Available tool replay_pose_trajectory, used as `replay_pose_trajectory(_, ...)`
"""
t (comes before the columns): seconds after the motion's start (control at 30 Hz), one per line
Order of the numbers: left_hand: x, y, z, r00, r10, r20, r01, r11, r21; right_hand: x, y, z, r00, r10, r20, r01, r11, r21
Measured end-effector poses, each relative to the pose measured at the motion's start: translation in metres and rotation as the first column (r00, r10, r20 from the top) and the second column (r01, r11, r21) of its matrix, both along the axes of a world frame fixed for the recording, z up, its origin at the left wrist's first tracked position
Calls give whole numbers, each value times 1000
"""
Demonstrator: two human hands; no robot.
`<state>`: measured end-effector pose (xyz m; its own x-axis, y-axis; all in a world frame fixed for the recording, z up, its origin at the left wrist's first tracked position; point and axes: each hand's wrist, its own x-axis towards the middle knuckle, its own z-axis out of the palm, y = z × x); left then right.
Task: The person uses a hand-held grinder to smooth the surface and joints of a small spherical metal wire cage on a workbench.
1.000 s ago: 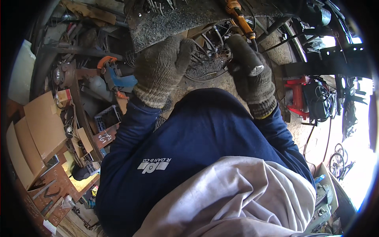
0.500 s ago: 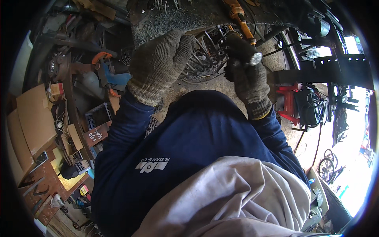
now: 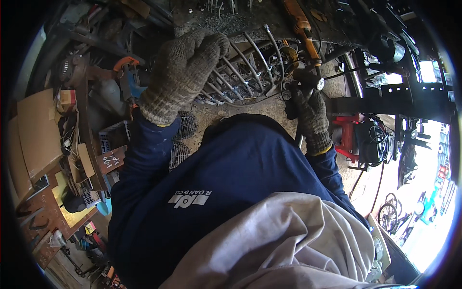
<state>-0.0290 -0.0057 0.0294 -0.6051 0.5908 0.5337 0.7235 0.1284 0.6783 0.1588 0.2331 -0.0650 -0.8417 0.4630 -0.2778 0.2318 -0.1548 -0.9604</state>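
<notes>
My left hand (image 3: 182, 74), in a knitted grey-brown work glove, is closed at the left end of a row of bent metal rods (image 3: 248, 67). It appears to grip a rod there, though the palm side is hidden. The rods fan out side by side, with threaded-looking lower parts. Over on the right, my gloved right hand (image 3: 312, 118) is wrapped round the handle of a hammer. The hammer's head (image 3: 308, 77) is dark with a shiny round face, and it sits to the right of the rods. Most of the handle is hidden by the glove.
A dark workbench (image 3: 202, 19) strewn with metal filings lies ahead. On its right rests an orange power tool (image 3: 302, 29). Farther right are a perforated steel bar (image 3: 409, 96) and a red stool (image 3: 345, 137). Cardboard (image 3: 38, 132) and an orange-and-blue clamp (image 3: 127, 79) stand left.
My right hand and the hammer have moved down and away from me. More of the bent rods shows between my hands. My left hand has shifted slightly left and stays closed.
</notes>
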Motion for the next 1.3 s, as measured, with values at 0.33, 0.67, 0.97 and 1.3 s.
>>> replay_pose_trajectory(0.33, -6, -43, -23, 916, -88, 392, 49, 993, 108, -23, -31, 17, 997, 43, -68, -43, 999, 8)
replay_pose_trajectory(0.67, -41, -91, -81, 769, -294, 567, -44, 861, 507, -22, -62, 8, 980, 107, 165, -100, 994, -52)
replay_pose_trajectory(0.97, -55, -104, -93, 789, -237, 567, -64, 886, 458, -27, -16, 0, 993, -92, 68, 86, 993, 81)
replay_pose_trajectory(1.3, -47, -34, -40, 965, 19, 262, -54, 990, 127, -104, 152, 38, 961, -80, 264, -154, 640, 753)
